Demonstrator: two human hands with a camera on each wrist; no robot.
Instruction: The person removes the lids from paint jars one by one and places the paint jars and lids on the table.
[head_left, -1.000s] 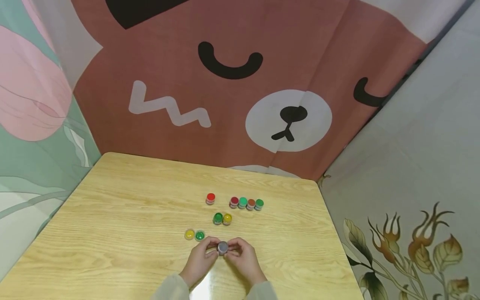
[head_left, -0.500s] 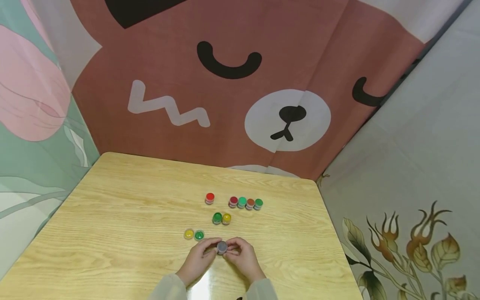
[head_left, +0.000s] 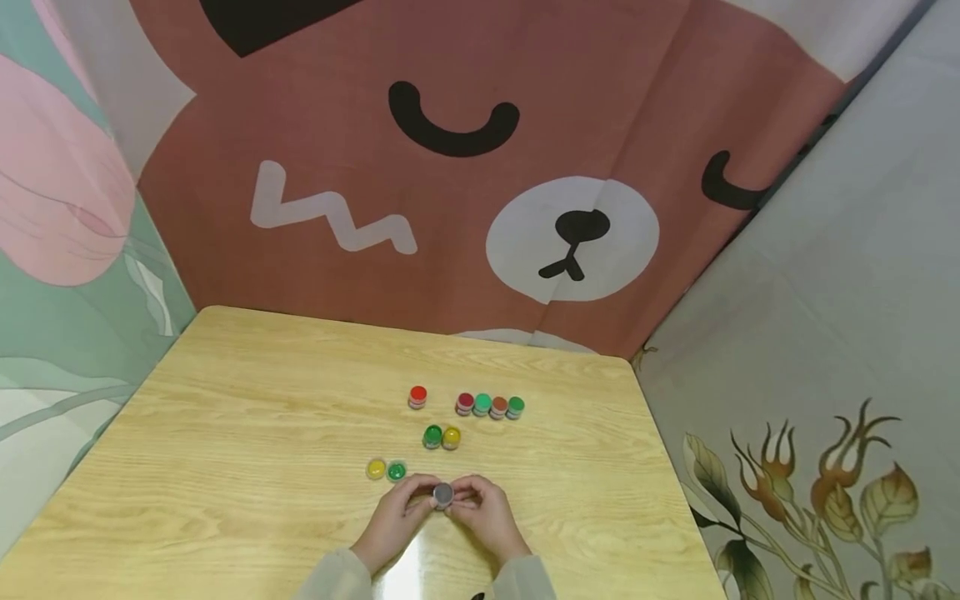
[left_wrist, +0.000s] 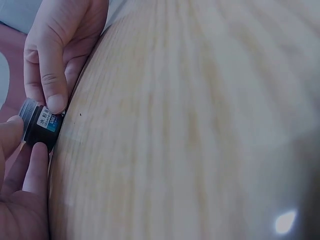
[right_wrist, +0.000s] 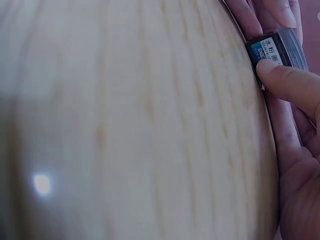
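A small black gouache paint jar [head_left: 443,494] with a clear lid [left_wrist: 29,116] stands at the table's near side, between both hands. My left hand [head_left: 393,521] pinches it from the left, its thumb against the lid in the left wrist view. From the other side my right hand [head_left: 487,518] grips the jar body, the thumb [right_wrist: 272,67] pressing on the printed label. Just beyond the left hand lie a yellow-stained lid [head_left: 376,468] and a green-stained lid [head_left: 397,471]. Uncovered green [head_left: 432,436] and yellow [head_left: 451,437] paint jars stand side by side behind them.
Farther back is a lone red jar [head_left: 417,397]. To its right, dark red [head_left: 465,404], turquoise [head_left: 482,404], orange-brown [head_left: 498,407] and green [head_left: 515,407] jars form a row. Printed curtains [head_left: 337,275] border the wooden table [head_left: 262,417].
Both hands keep their hold on the black jar with hardly any finger movement. The head view has shifted slightly.
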